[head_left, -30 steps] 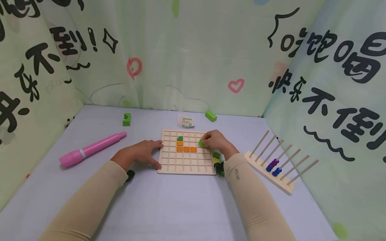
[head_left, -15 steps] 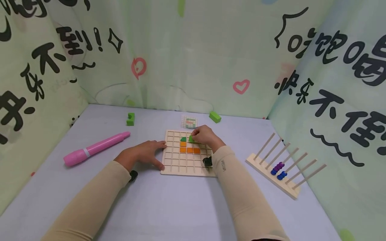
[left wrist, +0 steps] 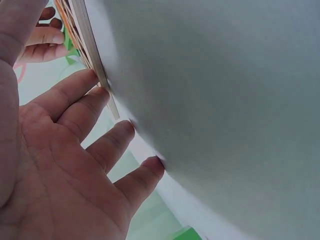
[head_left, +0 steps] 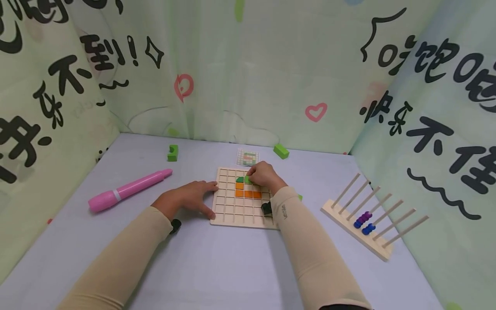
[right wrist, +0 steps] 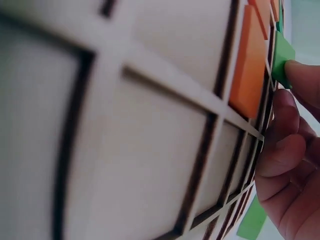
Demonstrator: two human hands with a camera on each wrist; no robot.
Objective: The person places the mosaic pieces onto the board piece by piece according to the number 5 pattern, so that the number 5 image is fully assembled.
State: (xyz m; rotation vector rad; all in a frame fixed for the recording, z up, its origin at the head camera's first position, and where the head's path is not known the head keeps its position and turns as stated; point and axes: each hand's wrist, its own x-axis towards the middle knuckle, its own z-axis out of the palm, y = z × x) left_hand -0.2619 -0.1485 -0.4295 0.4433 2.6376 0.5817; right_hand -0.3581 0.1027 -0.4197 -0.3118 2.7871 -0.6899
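Green tile (head_left: 247, 179) at the tip end of my right hand (head_left: 265, 175), lying to the left of the palm and over the far half of the board (head_left: 232, 216). The dark piece (head_left: 240, 179) sits just to its left; the orange pieces (head_left: 248, 194) lie nearer me, in an L. Touching the dark piece or a rib apart: cannot tell. Nor whether the tile is down in its cell or held just above. Small and stubby; no long axis I can read.

Right hand has it: thumb pressed to the tile, a finger opposing, the rest bent in close over the grid. Forearm comes in from the near right, crossing the board's right edge, wrist camera (head_left: 266, 209) over the near-right cells.

Left hand (head_left: 190, 197) farther off, grasping nothing. Fingers spread, tips against the board's left edge, thumb by the near-left corner. Palm off to the side. My judgement: it steadies the board while the right does the fine work.
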